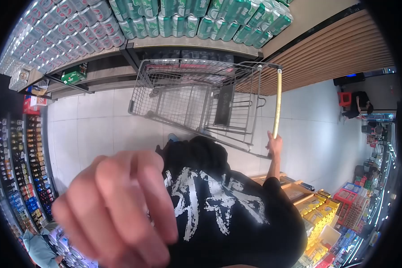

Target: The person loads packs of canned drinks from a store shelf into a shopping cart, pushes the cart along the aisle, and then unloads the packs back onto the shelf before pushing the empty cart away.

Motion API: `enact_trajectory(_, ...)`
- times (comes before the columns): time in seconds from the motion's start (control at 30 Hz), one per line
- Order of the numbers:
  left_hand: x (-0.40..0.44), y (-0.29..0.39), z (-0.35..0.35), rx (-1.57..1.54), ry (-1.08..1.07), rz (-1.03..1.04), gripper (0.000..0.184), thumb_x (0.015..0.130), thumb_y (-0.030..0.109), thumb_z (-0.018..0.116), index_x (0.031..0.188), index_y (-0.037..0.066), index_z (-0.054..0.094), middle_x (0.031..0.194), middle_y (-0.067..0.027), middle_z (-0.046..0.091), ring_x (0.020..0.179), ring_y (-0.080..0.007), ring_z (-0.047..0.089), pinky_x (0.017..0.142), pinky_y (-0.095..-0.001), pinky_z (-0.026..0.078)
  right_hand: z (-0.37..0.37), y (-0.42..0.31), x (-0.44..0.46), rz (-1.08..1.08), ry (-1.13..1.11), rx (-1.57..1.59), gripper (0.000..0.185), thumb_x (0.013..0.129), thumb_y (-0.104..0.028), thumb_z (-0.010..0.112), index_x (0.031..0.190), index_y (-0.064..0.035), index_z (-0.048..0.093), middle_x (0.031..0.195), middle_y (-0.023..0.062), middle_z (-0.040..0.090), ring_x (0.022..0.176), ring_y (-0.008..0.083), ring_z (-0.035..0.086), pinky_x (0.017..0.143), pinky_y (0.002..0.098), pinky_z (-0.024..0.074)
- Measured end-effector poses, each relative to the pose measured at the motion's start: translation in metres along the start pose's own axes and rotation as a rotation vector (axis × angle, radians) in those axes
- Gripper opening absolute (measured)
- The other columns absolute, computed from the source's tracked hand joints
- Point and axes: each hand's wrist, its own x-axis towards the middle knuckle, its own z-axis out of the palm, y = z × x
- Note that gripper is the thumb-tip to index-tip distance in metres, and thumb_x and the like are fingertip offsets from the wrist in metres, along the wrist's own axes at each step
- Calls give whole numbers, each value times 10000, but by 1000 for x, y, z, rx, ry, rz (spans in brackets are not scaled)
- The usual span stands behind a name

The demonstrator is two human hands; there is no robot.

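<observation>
My right hand point(274, 145) is wrapped round the near end of the yellow handle point(278, 102) of a wire shopping cart point(178, 125). In front of me the cart stands sideways on the tiled floor, and no goods show in its basket. My left hand point(116, 201) is raised very close to the camera, large and slightly blurred, with its fingers curled in. Its palm side is hidden, so I cannot make out what, if anything, is in it.
Shelves of green cans point(178, 24) and silver cans point(76, 31) stand beyond the cart. Bottle shelves point(35, 152) are on the left, with a person's sleeve point(38, 248) below. Yellow boxes point(319, 214) are stacked at right. Another person point(359, 105) is further off.
</observation>
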Motion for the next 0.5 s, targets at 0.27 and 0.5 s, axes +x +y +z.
enact_trajectory(0.27,29,-31,31,295,286,562,318,634,291,876,753,130,628,826,92,578,855,-29,496,611,-189,385,-9,-7,20,-40,2,25,323,881,-263,629,853,57,592,508,81,516,375,165,523,371,324,429)
enact_trajectory(0.5,42,-28,23,593,74,581,354,650,444,835,804,180,654,878,118,603,885,-33,490,625,-201,390,-8,2,61,-54,-33,109,290,848,-225,671,863,59,616,527,104,537,367,182,521,359,325,446)
